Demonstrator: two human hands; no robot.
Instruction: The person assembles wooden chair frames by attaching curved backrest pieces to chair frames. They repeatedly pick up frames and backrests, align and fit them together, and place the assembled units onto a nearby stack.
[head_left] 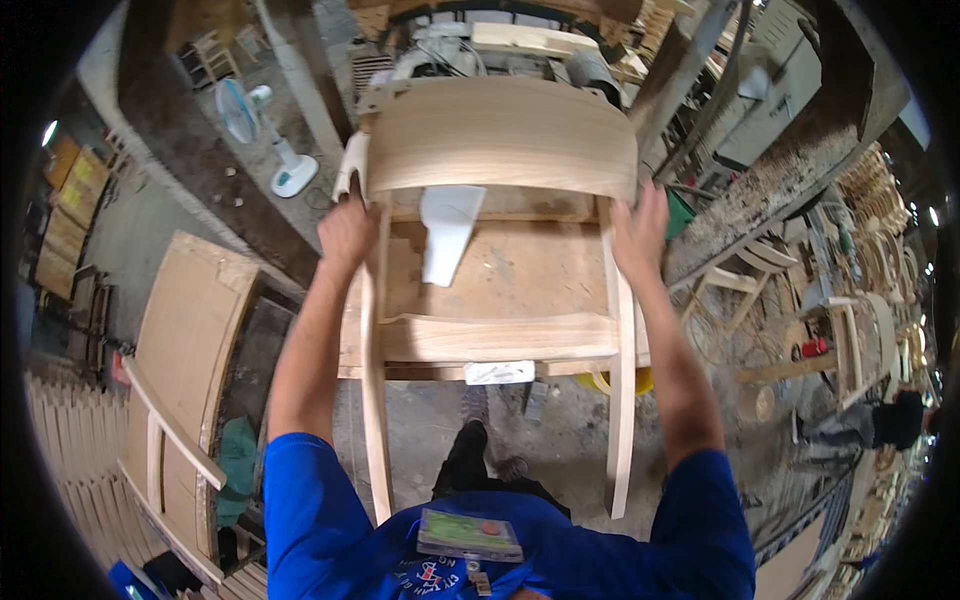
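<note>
A pale, unfinished wooden chair frame (500, 338) leans over a wooden worktop in front of me. Its wide curved backrest (500, 135) is at the far end, and two legs extend toward my body. My left hand (348, 232) is closed around the frame's left side, just below the backrest's end. On the opposite side my right hand (640, 235) lies against the frame, its fingers stretched upward and slightly apart. A white flat template-like piece (452, 235) shows through the opening of the frame. A white label-like strip (499, 373) is at the near edge.
A standing fan (290, 172) is at the far left, behind a slanting post. Near my left stands a board-topped stand (185, 330) with wooden parts leaning on it. Thick posts and more chair frames (850, 340) are on the right, with another person (890, 425) beyond.
</note>
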